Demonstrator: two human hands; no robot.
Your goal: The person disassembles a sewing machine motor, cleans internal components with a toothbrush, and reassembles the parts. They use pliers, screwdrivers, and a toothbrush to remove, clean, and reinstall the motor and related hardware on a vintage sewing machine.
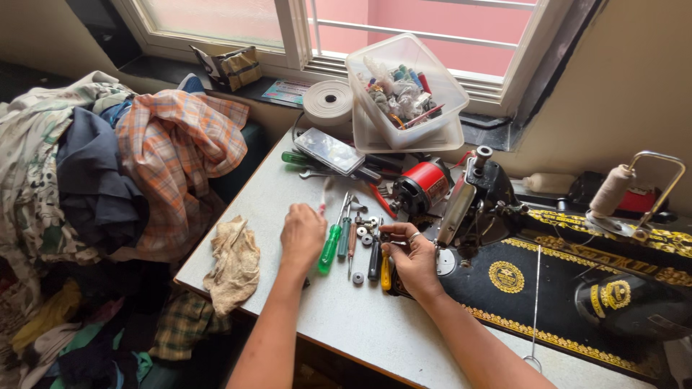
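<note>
We have just one view, from a camera worn on the head, looking steeply down and forward over the table [303, 302] toward the window [288, 29]. It sits close above both forearms, probably at seated height.

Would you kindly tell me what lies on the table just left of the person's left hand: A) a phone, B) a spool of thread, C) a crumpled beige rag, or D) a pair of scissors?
C: a crumpled beige rag lies on the table left of the left hand.
</note>
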